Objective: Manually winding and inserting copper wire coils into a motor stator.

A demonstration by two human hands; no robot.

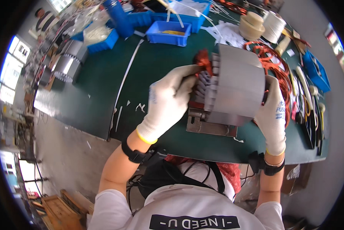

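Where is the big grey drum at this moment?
In the head view, the drum is right of centre, between the left hand and right hand, just beyond the metal bracket on the green table.

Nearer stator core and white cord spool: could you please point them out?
Nearer stator core (pixel 241 82): head view, middle of its gray outer wall.
White cord spool (pixel 274 27): head view, middle of wound side.

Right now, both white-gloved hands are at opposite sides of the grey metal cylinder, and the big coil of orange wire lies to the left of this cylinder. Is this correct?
Not quite: the head view shows the coil of orange wire to the right of the grey metal cylinder. The white-gloved left hand and right hand are at its opposite sides.
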